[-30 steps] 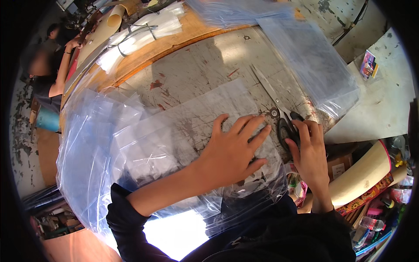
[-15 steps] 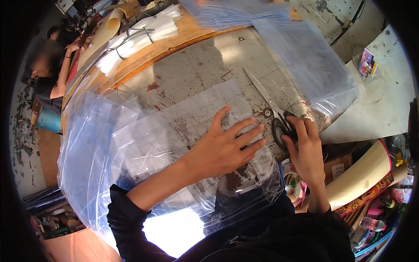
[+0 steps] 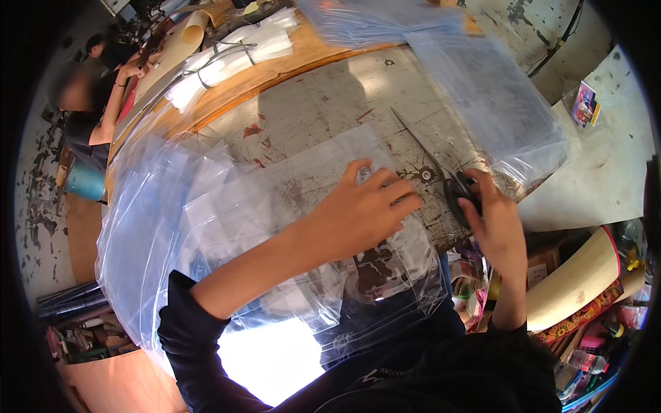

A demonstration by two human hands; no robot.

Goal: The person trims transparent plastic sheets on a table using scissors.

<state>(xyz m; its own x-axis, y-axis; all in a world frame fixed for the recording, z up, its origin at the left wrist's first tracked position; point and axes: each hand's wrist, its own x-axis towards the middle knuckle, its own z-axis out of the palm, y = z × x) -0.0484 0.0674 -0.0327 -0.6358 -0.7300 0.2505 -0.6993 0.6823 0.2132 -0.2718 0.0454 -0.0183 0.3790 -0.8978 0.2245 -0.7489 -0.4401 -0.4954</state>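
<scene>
A clear plastic sheet [image 3: 323, 162] lies over the scratched work surface and hangs down at the near edge. Over it is my left hand [image 3: 372, 206], fingers apart and somewhat bent, with nothing visible in them. My right hand [image 3: 501, 224] has its thumb and fingers on the black handles of a pair of scissors [image 3: 451, 182]. The scissors' blades are together and point to the far left, beside the sheet's right edge. More crumpled clear plastic sheets [image 3: 141, 234] spread under and left of my left forearm.
Flat bluish plastic sheets [image 3: 492, 100] are stacked at the far right. A tied white bundle [image 3: 231, 65] lies on the wooden edge [image 3: 275, 76] behind. Cluttered goods and a cream roll [image 3: 575, 282] stand at right. A person [image 3: 86, 103] sits at the far left.
My left hand's fingers have bent from a flatter spread. My right hand has shifted slightly right and the scissors have tilted, their handles now closer together in view.
</scene>
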